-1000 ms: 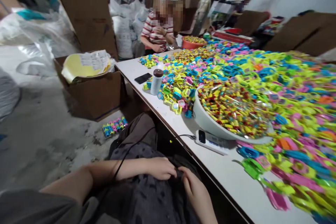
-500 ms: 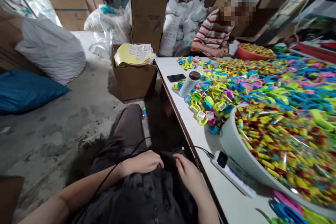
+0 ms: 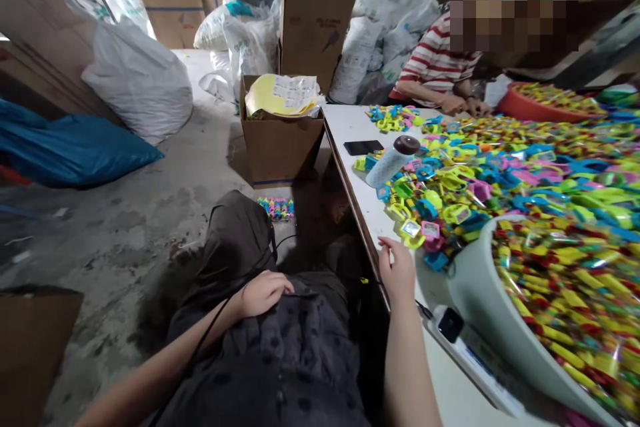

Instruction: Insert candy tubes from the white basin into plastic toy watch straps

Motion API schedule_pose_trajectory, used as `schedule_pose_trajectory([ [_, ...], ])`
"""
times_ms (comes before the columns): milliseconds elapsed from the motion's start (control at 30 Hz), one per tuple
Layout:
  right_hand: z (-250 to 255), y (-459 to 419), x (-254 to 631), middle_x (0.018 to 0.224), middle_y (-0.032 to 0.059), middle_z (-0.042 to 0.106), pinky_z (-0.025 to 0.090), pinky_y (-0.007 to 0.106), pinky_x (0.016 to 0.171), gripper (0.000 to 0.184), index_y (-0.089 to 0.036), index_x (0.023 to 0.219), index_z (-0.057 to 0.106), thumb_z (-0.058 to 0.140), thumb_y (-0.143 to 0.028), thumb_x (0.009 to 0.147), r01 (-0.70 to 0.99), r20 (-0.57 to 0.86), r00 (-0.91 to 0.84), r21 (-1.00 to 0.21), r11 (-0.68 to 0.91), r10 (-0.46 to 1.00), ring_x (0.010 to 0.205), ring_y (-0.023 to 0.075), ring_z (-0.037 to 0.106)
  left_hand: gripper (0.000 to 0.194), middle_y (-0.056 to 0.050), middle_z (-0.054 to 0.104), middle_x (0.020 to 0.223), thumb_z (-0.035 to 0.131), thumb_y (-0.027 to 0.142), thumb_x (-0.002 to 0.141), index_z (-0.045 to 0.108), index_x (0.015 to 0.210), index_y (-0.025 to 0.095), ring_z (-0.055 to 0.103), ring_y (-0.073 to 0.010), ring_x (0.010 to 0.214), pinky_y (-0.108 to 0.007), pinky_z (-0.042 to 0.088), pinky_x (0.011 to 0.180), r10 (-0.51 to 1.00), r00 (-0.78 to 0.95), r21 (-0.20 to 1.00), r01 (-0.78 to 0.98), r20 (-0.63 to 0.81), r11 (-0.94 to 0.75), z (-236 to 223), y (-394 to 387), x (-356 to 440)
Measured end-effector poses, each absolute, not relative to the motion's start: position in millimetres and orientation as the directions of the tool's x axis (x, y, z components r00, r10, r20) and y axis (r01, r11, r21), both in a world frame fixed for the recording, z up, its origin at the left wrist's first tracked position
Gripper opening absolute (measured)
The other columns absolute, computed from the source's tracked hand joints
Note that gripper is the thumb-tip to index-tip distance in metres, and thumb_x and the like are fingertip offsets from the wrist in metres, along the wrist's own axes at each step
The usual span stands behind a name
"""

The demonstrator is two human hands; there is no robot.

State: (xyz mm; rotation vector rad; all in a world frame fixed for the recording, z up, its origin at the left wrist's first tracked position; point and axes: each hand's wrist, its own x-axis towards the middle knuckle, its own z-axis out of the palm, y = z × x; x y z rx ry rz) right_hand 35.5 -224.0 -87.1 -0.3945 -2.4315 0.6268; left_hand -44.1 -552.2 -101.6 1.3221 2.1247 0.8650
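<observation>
My left hand [image 3: 263, 292] rests on my lap on dark dotted cloth, fingers curled loosely, nothing visible in it. My right hand [image 3: 397, 270] is raised at the near edge of the white table [image 3: 357, 181], fingers apart and holding nothing, just short of a heap of small plastic toy watches [image 3: 440, 203] in yellow, blue and pink. A white basin [image 3: 480, 310] full of small wrapped candies [image 3: 565, 273] stands to its right. A white device with a cable [image 3: 453, 327] lies beside the basin.
A bottle with a brown cap [image 3: 393, 160] and a black phone [image 3: 363, 147] lie on the table's left part. A person in a striped shirt [image 3: 433, 63] works at the far end by a red basin [image 3: 530, 107]. Cardboard boxes [image 3: 280, 140], white sacks [image 3: 140, 80] and a blue bag [image 3: 70, 150] fill the floor.
My right hand rose from my lap to the table edge and opened. My left hand stayed on my lap. My view swung left and down.
</observation>
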Motion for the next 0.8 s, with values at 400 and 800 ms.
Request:
schedule_pose_trajectory([
  [400, -131, -196, 23, 0.108, 0.0171, 0.054, 0.035, 0.048, 0.092, 0.041, -0.009, 0.116, 0.047, 0.039, -0.03, 0.081, 0.263, 0.519, -0.692, -0.466, 0.845, 0.502, 0.103, 0.0259, 0.047, 0.027, 0.003, 0.061, 0.099, 0.036, 0.012, 0.087, 0.057, 0.099, 0.022, 0.054, -0.0094, 0.095, -0.022, 0.032, 0.085, 0.95, -0.309, 0.726, 0.642, -0.05, 0.247, -94, -541, -37],
  [800, -130, -195, 23, 0.105, 0.0168, 0.056, 0.036, 0.046, 0.091, 0.039, -0.009, 0.11, 0.051, 0.041, -0.029, 0.078, 0.279, 0.489, -0.656, -0.551, 0.787, 0.575, 0.1, 0.0257, 0.048, 0.026, 0.001, 0.061, 0.097, 0.034, 0.016, 0.088, 0.057, 0.099, 0.022, 0.054, -0.0108, 0.094, -0.023, 0.032, 0.084, 0.952, -0.297, 0.722, 0.643, -0.072, 0.255, -96, -543, -35],
])
